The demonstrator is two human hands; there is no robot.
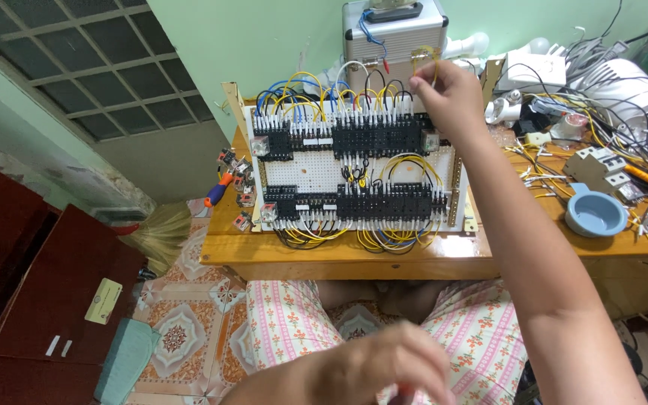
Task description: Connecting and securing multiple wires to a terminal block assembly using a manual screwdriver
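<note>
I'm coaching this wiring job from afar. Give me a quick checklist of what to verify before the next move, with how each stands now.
1. Right hand on the yellow wire at the panel's top edge: ok, fingers pinch it.
2. Wiring panel steady on the wooden table: ok, it lies flat.
3. Left hand free: cannot tell, blurred over the lap.
4. Screwdriver within reach: ok, beside the panel's left edge.
5. Wire end seated in a terminal: cannot tell, hidden by the fingers.
</note>
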